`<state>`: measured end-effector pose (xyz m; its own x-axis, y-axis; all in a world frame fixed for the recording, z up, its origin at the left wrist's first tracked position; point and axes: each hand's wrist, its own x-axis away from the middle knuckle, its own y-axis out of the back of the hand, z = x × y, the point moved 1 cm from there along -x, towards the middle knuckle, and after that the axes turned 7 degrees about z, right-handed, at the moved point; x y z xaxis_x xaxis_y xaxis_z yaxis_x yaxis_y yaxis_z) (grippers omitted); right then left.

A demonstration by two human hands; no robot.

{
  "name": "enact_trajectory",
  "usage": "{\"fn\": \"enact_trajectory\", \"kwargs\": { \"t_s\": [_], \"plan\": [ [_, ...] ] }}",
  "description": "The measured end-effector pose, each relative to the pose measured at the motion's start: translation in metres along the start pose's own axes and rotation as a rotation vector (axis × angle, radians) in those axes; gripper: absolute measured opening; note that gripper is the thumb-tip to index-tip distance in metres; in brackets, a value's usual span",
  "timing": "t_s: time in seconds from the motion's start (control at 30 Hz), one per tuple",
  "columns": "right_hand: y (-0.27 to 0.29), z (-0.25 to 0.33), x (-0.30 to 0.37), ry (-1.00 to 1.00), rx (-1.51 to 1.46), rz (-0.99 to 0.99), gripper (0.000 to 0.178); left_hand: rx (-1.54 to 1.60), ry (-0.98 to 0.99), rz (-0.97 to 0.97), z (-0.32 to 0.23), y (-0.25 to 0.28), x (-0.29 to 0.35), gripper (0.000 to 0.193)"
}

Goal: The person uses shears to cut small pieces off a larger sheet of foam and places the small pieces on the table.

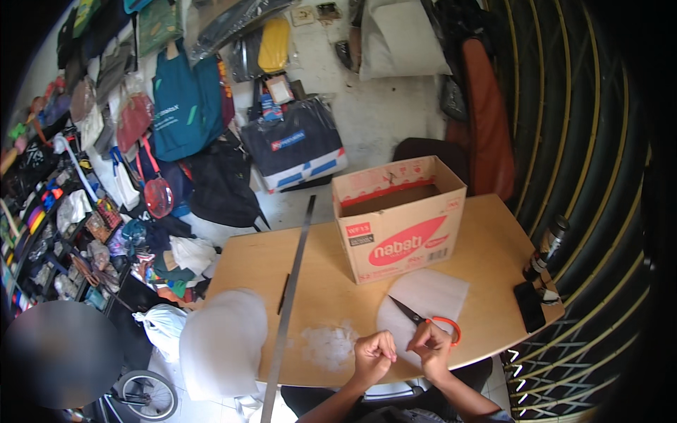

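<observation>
My left hand (375, 356) is closed near the table's front edge, fingers curled together as in a pinch; whatever they hold is too small or hidden to make out. Close by on its right, my right hand (431, 349) is closed too, its fingertips turned toward the left one. Scissors with orange handles (455, 327) and dark blades lie over a white rounded sheet (441, 287), blades pointing away to the left. My right hand covers part of the handles; whether it grips them I cannot tell.
An open cardboard box (345, 247) stands behind the sheet. A long metal ruler (290, 299) crosses the table (493, 240), with a black pen (283, 295) beside it. White sheets (222, 345) overhang the left edge. A phone (529, 307) and a dark bottle (546, 247) are at right.
</observation>
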<state>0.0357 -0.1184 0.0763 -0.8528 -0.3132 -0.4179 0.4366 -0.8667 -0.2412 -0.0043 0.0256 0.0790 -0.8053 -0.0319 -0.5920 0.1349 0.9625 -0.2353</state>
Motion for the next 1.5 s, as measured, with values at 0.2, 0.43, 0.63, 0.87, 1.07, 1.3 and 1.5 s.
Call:
{"fn": "enact_trajectory", "kwargs": {
  "t_s": [0.2, 0.43, 0.63, 0.87, 1.07, 1.3, 1.5],
  "plan": [
    [-0.029, 0.006, 0.026, 0.047, -0.494, 0.137, 0.019, -0.329, -0.208, -0.016, -0.034, -0.043, -0.022, 0.013],
    [-0.056, 0.021, 0.058, 0.042, -0.650, 0.429, 0.018, -0.493, -0.600, 0.332, -0.042, -0.102, 0.013, 0.026],
    [-0.011, -0.012, 0.057, -0.010, 0.206, 0.599, 0.016, -0.568, -0.526, 0.244, -0.033, -0.089, 0.004, 0.015],
    [-0.029, -0.003, 0.019, -0.116, 0.314, 0.480, 0.014, -0.886, -0.035, -0.371, -0.035, 0.012, 0.104, 0.011],
    [-0.099, -0.013, -0.017, 0.101, 0.322, 0.678, 0.014, -1.182, 0.536, -0.314, -0.023, 0.087, 0.321, 0.019],
    [-0.277, -0.041, 0.007, 0.237, 0.099, 1.038, 0.008, -1.203, 0.745, -0.458, 0.020, 0.089, 0.370, 0.049],
    [-0.394, -0.062, 0.058, 0.365, -0.055, 1.153, 0.004, -0.664, 0.781, -0.671, 0.038, 0.090, 0.381, 0.049]
  ]
}}
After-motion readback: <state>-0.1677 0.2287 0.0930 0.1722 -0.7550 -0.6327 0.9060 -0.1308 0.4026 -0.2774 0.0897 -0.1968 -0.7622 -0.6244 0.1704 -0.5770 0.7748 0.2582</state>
